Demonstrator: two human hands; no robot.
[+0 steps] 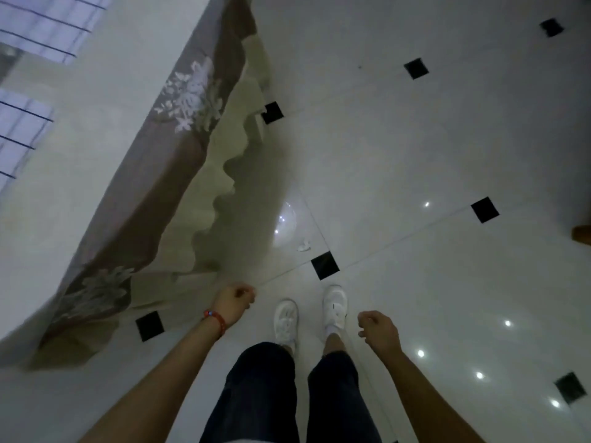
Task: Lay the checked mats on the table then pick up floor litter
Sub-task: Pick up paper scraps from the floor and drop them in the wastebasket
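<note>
On the glossy floor [383,155], crumpled white litter [303,245]; left hand [235,303] and right hand [379,329] loosely curled, empty.

Floor [415,148]: glossy pale tiles, small black insets.
Litter [304,245]: small white scrap on tile.
Table [80,129]: checked mats [41,24] on cloth.

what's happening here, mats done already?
A person stands beside the table, looking down at the tiled floor. Two checked mats lie on the tabletop at the far left. Both hands hang loosely curled and hold nothing: left hand, right hand. A small white scrap of litter lies on the floor ahead of the white shoes, not yet picked up.
</note>
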